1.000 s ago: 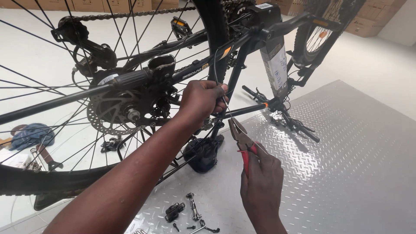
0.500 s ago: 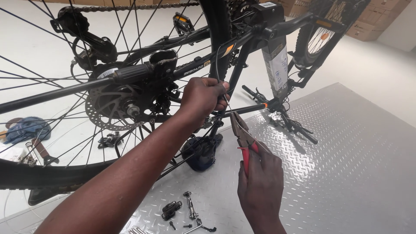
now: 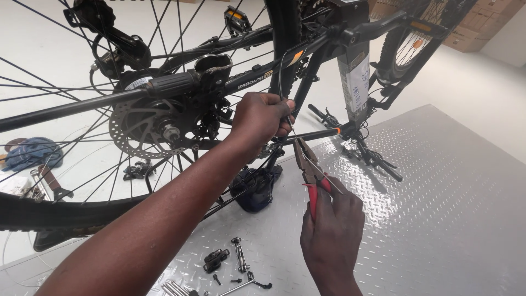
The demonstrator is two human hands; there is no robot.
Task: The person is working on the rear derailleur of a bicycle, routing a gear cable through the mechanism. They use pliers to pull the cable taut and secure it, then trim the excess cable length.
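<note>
Left hand: your left hand (image 3: 262, 116) is closed round the thin black cable (image 3: 280, 82) where it loops down beside the bicycle frame (image 3: 307, 52); grip tight, fingers curled, cable pinched between them

Right hand: your right hand (image 3: 331, 230) holds the red-handled pliers (image 3: 309, 170) by the handles, nose pointing up toward the left hand

Pliers: jaws slightly parted, nothing between them that shows; a thin wire end runs just beside the nose, contact cannot be told

Change since a second ago: your left hand has stayed on the same stretch of cable; the pliers have stayed at much the same height below it, nose a little closer to the fingers; the view has shifted slightly, so the wheel and rotor sit higher in frame

Reading: as a judgement, the hold is settled and the tool is lined up on the cable end, not yet closed on it

Cable position: near the rear of the upturned bicycle, right of the brake disc (image 3: 143, 129) and in front of the chainstay

Nearby: small bolts and fittings (image 3: 238, 257) loose on the tread-plate floor (image 3: 438, 208); black saddle (image 3: 255, 186) resting on it; blue rag (image 3: 30, 153) far left behind the spokes
</note>
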